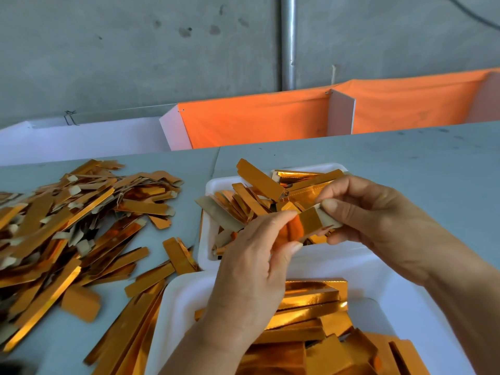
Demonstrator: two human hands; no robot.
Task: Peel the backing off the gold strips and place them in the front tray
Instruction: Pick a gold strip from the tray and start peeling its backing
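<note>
Between the two white trays we hold one gold strip (308,221) in both hands. Our left hand (251,266) pinches its gold end, and our right hand (370,212) pinches the pale backing (328,220) at the other end. Below our wrists the front tray (176,307) holds strips; the far tray (209,185) is also filled.

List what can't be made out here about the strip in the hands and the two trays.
- Strip, head view: the left hand and right hand cover both ends, so how far the backing is peeled is unclear.
- Near tray: its front is cut off by the bottom edge.
- Far tray: the hands hide its near right part.
</note>
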